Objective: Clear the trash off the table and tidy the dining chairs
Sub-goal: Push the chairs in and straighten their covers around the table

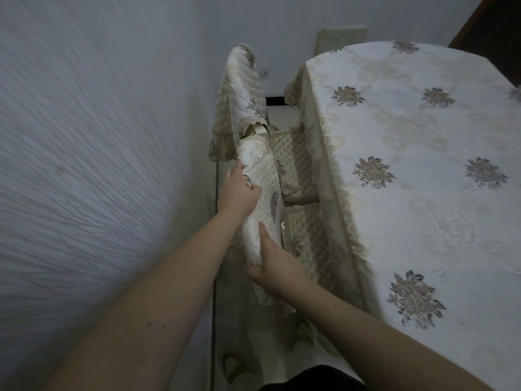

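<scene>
Two dining chairs stand in a row between the wall and the table, both in cream quilted covers with flower motifs. My left hand (239, 190) grips the far end of the near chair's backrest (263, 204). At the backrest's near end my right hand (275, 263) holds on, thumb along the top. The near chair's seat cushion (307, 235) is partly tucked under the tablecloth. Beyond it stands the far chair (242, 97), its seat (296, 162) also under the table edge. The table (417, 170) wears a white flowered cloth, and no trash shows on the part I see.
A textured white wall (98, 165) runs close along the left, leaving a narrow strip of floor beside the chairs. A wall socket (265, 72) sits behind the far chair. A beige panel (338, 40) leans at the back wall. A dark wooden door frame (485, 21) is at top right.
</scene>
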`<act>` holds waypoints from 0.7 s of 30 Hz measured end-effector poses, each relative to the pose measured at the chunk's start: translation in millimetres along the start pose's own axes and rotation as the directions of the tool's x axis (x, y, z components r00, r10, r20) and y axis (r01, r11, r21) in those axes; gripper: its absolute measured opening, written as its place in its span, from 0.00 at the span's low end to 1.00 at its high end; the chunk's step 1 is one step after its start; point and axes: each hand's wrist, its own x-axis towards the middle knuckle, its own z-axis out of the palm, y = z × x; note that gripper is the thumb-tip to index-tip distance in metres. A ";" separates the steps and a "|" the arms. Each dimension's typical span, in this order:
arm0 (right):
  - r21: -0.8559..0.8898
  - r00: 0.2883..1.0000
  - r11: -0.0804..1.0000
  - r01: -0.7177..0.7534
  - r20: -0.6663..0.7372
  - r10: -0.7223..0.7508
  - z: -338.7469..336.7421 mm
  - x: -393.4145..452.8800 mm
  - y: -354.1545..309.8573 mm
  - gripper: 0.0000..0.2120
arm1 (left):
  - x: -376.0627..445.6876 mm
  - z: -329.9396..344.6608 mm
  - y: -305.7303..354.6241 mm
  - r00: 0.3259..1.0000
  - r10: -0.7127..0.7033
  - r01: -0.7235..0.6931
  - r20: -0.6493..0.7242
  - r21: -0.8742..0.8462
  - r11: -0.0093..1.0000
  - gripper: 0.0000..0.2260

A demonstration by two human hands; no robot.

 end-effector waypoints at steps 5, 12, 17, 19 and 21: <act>0.007 0.988 0.994 -0.113 0.104 0.112 8.2 -13.9 9.7 0.46 | -3.5 -2.1 1.2 0.999 -0.028 0.029 0.046 -0.009 1.000 0.36; -0.003 0.978 0.989 -0.149 0.150 0.148 5.5 -19.2 9.6 0.44 | -23.8 2.6 -9.8 0.994 -0.079 0.091 0.070 -0.175 0.980 0.44; -0.011 0.978 0.990 -0.138 0.159 0.138 2.1 -24.9 11.0 0.43 | -33.3 9.2 -16.6 0.998 -0.057 0.061 0.030 -0.180 0.982 0.42; -0.007 0.978 0.991 -0.134 0.163 0.133 1.2 -26.2 11.5 0.43 | -32.7 9.7 -16.0 0.999 -0.032 0.034 0.015 -0.203 0.979 0.40; -0.005 0.978 0.991 -0.132 0.165 0.131 -0.3 -25.7 11.3 0.42 | -31.3 9.6 -16.1 1.000 -0.015 0.017 0.010 -0.227 0.974 0.40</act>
